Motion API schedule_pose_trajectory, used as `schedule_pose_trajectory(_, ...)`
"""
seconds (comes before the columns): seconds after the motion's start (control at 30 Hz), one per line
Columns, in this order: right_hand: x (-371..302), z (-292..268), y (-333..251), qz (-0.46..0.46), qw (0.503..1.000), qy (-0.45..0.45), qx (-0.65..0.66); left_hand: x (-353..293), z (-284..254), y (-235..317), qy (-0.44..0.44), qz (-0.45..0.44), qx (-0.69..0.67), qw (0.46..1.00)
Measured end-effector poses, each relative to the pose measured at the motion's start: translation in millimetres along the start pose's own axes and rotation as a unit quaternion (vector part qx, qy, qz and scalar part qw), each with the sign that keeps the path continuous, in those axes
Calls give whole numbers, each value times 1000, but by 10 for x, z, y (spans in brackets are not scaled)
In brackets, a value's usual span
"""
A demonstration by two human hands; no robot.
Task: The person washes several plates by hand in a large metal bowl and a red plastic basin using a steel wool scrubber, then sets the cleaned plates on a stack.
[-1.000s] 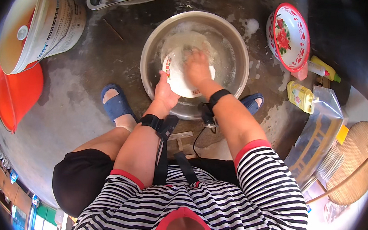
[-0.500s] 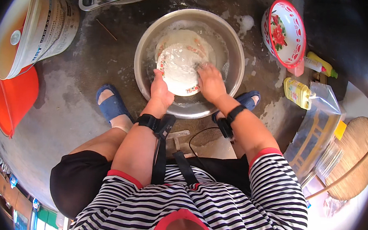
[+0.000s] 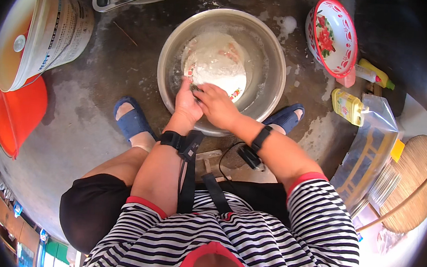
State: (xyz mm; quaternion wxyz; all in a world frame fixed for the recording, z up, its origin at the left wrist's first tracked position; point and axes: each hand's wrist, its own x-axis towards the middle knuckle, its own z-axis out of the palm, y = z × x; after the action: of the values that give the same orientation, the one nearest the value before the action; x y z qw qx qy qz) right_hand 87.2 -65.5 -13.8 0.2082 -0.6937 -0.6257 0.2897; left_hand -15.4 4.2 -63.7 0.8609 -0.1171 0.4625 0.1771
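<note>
A white plate (image 3: pixel 215 73) with small red and floral marks on its rim is tilted in a steel basin (image 3: pixel 279 78) of cloudy water. My left hand (image 3: pixel 187 104) grips the plate's near left rim. Close beside it, my right hand (image 3: pixel 218 104) is closed over a small dark green scrubbing pad (image 3: pixel 195 92), pressing it on the plate's near edge. Most of the pad is covered by fingers. Beyond the plate, another pale patterned dish (image 3: pixel 230 49) seems to lie in the water, its outline blurred.
On the left stand a white bucket (image 3: pixel 76 27) and a red bucket (image 3: pixel 32 104). A floral enamel basin (image 3: pixel 346 38) rests at the far right, near a yellow bottle (image 3: pixel 346 106) and a clear plastic-covered box (image 3: pixel 368 140). Metal pans (image 3: pixel 148 0) sit at the back.
My right hand has moved left and nearer, from the plate's right side to its near edge beside my left hand. The left hand keeps its hold on the rim.
</note>
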Motion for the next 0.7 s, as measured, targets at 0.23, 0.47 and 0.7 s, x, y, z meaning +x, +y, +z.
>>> schedule_pose_trajectory(0.23, -274, -484, 571, 82, 976, -52, -195, -4, 65, -122, -1, 27, 23, 999)
schedule_pose_trajectory(0.47, 511, 11, 580, 124, 963, 74, -227, -82, 175, -84, 0, 0, 12, 1000)
schedule_pose_trajectory(0.7, -144, -108, 81, 17, 999, -5, -37, 11, 63, -46, 32, 49, 37, 998)
